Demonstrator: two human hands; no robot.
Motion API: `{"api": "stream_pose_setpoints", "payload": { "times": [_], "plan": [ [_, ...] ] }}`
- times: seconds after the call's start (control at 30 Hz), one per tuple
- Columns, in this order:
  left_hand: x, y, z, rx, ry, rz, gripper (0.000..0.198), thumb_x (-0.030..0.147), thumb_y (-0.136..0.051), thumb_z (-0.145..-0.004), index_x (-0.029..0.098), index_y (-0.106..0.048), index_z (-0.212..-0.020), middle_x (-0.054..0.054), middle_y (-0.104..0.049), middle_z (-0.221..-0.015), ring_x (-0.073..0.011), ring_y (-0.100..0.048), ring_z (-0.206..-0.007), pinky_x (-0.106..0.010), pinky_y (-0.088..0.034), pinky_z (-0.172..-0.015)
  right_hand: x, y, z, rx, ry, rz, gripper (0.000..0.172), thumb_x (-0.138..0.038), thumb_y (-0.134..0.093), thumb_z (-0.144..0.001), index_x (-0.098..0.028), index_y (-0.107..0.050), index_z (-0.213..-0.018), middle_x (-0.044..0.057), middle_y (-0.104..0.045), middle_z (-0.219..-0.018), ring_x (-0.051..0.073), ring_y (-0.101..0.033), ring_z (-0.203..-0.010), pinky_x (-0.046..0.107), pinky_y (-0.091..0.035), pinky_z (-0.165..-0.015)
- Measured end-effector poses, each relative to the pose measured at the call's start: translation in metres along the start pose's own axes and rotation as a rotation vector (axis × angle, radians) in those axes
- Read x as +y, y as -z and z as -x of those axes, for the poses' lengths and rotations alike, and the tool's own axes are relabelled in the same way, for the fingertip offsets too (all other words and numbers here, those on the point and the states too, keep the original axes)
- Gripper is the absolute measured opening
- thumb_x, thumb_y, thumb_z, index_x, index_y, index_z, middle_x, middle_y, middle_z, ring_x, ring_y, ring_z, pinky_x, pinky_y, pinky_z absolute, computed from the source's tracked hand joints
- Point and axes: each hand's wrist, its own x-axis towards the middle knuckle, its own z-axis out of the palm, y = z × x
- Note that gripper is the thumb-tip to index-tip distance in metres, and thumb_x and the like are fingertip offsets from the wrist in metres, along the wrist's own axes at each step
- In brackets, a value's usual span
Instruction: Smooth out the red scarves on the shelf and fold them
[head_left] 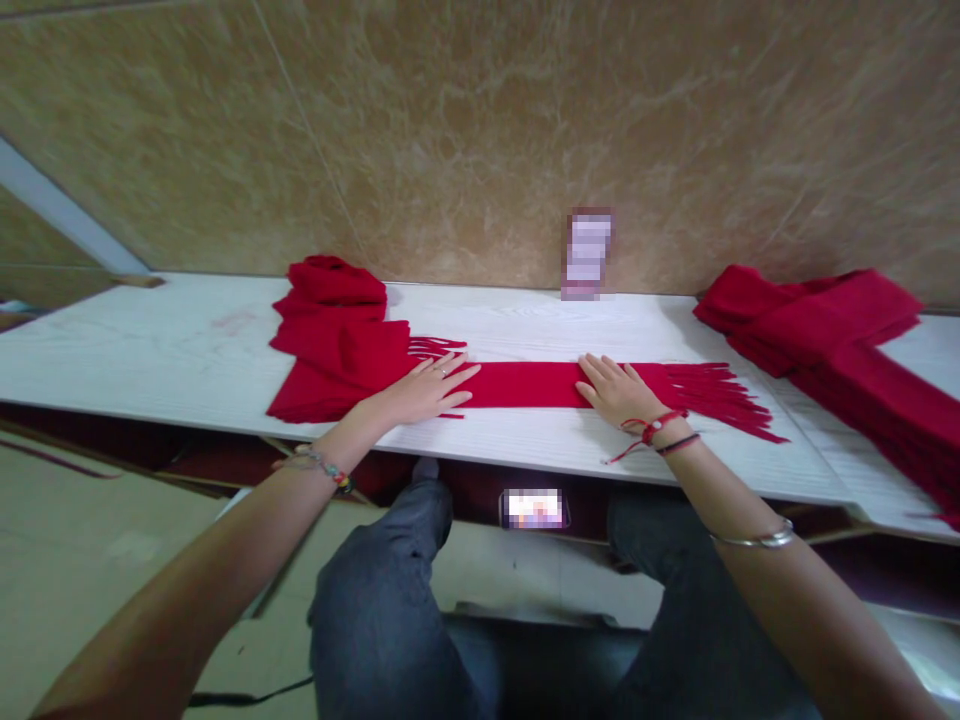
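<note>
A folded red scarf (525, 385) lies flat on the white table (495, 328), with its fringe spread out at the right end. My left hand (433, 388) rests on its left part, fingers spread, beside the fringe of a heaped red scarf (330, 360). Farther right, my right hand (616, 391) lies flat on the scarf just short of the right fringe, fingers extended. Both palms face down and neither hand grips anything. Whether the flat strip and the left heap are one piece is hidden near my left hand.
Several red scarves (840, 350) are piled at the table's right. A pixelated upright item (587, 254) leans by the marbled wall (480, 130). Below the front edge, a lit phone (534, 508) lies on a dark shelf above my knees.
</note>
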Motion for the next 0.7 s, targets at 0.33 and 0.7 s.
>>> {"api": "stream_pose_setpoints", "payload": {
  "times": [0.33, 0.7],
  "plan": [
    [0.013, 0.021, -0.008, -0.026, -0.076, 0.002, 0.06, 0.051, -0.036, -0.089, 0.022, -0.027, -0.142, -0.007, -0.018, -0.151, -0.0241, -0.013, -0.138, -0.043, -0.013, -0.11, -0.003, 0.007, 0.002, 0.125, 0.047, -0.063, 0.047, -0.03, -0.036, -0.09, -0.01, -0.044, -0.132, 0.016, -0.035, -0.143, 0.029, -0.031, -0.131, 0.049, -0.032, -0.102],
    [0.008, 0.028, -0.015, 0.065, -0.275, -0.215, 0.059, -0.003, -0.026, -0.083, 0.02, -0.036, -0.137, -0.006, -0.035, -0.144, -0.0155, -0.034, -0.131, -0.03, -0.031, -0.104, -0.001, 0.002, 0.004, 0.0, 0.25, -0.096, 0.049, -0.04, -0.029, -0.094, -0.018, -0.04, -0.136, 0.014, -0.037, -0.142, 0.025, -0.036, -0.129, 0.048, -0.033, -0.101]
  ]
}}
